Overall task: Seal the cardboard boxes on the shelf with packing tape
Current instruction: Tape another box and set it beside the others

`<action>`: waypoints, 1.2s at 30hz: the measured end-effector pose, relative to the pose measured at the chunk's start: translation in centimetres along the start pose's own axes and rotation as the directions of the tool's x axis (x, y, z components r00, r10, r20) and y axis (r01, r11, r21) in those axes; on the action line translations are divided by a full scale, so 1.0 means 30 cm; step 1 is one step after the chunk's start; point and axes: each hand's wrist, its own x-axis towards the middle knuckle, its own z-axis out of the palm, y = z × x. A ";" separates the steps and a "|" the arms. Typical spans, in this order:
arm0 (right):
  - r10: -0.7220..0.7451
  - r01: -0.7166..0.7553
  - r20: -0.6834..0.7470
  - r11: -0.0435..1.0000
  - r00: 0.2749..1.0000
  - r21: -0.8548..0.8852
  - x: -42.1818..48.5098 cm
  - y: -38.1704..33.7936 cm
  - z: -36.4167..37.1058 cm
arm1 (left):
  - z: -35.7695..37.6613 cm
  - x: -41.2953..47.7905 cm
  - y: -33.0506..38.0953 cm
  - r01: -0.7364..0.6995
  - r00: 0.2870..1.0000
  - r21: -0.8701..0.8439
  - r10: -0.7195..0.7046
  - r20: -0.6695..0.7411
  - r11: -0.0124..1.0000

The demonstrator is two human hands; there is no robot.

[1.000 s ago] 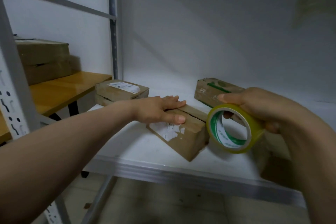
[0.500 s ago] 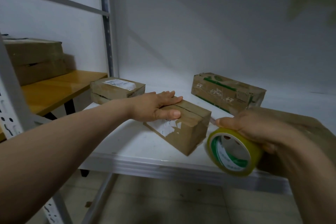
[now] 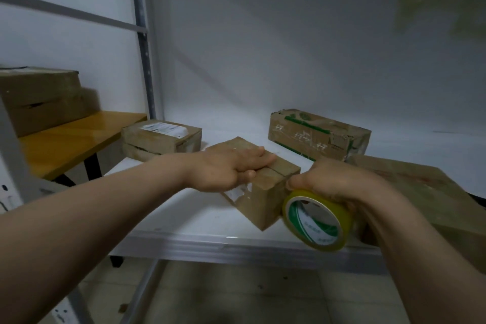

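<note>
Taping looked barely begun: left hand lay flat on small box, right hand clutched tape roll at its 4 o'clock.

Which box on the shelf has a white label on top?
The flat box at the shelf's back left, beside the metal post; the other boxes' visible tops show none.

Large box partly behind the right forearm, stacked boxes cropped at the left edge.
</note>
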 end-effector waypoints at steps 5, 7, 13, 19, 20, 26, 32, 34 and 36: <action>0.004 -0.004 -0.006 1.000 1.000 0.026 0.007 0.002 0.002 | 0.006 -0.012 0.061 0.070 0.990 0.003 -0.070 0.120 0.998; -0.001 0.001 -0.011 1.000 1.000 0.021 0.009 0.002 0.006 | 0.001 0.005 0.074 0.055 0.998 0.052 -0.057 0.041 0.997; 0.031 -0.026 -0.067 0.996 0.997 0.084 -0.017 0.036 0.007 | 0.124 0.088 0.158 0.114 0.948 0.250 -0.030 -0.316 0.961; -0.111 0.118 -0.061 0.635 0.992 0.764 -0.082 0.044 -0.006 | -0.007 0.055 0.106 0.081 0.876 -0.096 -0.117 -0.468 0.992; -0.174 0.172 -0.091 0.535 0.981 0.827 -0.091 0.020 -0.023 | -0.042 0.047 0.105 0.060 0.875 -0.166 -0.132 -0.465 0.984; -0.405 0.344 -0.291 0.061 0.867 0.937 -0.097 -0.155 -0.146 | -0.243 -0.008 0.015 -0.059 0.904 -0.647 -0.235 -0.357 0.760; -0.247 0.347 -0.300 0.179 0.921 0.920 -0.038 -0.318 -0.108 | -0.169 -0.040 -0.016 -0.037 0.842 -0.730 -0.372 -0.390 0.682; -0.222 0.364 -0.318 0.210 0.922 0.908 -0.025 -0.341 -0.106 | -0.157 -0.085 -0.026 -0.164 0.866 -0.833 -0.327 -0.377 0.528; -0.208 0.407 -0.359 0.273 0.910 0.872 -0.016 -0.352 -0.098 | -0.146 -0.133 -0.030 -0.225 0.873 -0.855 -0.293 -0.390 0.467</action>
